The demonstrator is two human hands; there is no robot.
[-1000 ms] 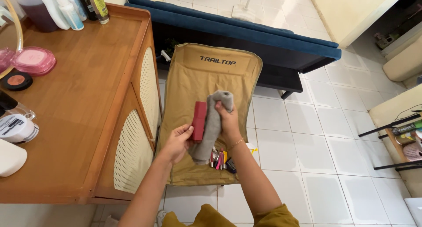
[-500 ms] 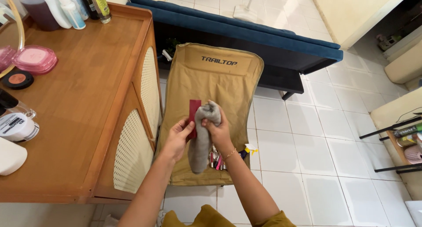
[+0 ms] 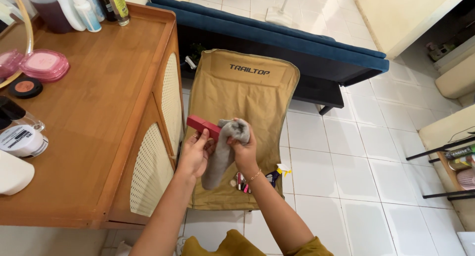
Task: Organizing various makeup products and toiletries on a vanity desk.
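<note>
Both forearms reach up from the bottom edge over a tan fabric chair [image 3: 237, 95] laid flat on the white tiled floor [image 3: 346, 152]. Left hand [image 3: 195, 154] holds a small red box [image 3: 204, 127], fingers curled and pinched round its near end, box tilted, pointing up-left. Right hand [image 3: 245, 149] grips a grey cloth [image 3: 223, 152]: fingers closed over the bunched top, the rest hanging down-left across the left palm. Cloth top touches the red box's right end. Gold bracelet [image 3: 255, 175] on the right wrist.

Just below the hands, on the chair's lower edge, a heap of small cosmetic items [image 3: 247, 180], too small to tell apart.

Left, a wooden cabinet [image 3: 99, 97] with cane-mesh side panels. On top: white jar [image 3: 21, 140], black round compact [image 3: 25, 86], pink compact [image 3: 43, 64], bottles [image 3: 91, 8] at the far corner.

Beyond the chair, a dark blue sofa [image 3: 277, 38]. Far right, a beige seat [image 3: 457, 80] and black rack [image 3: 445, 157].
</note>
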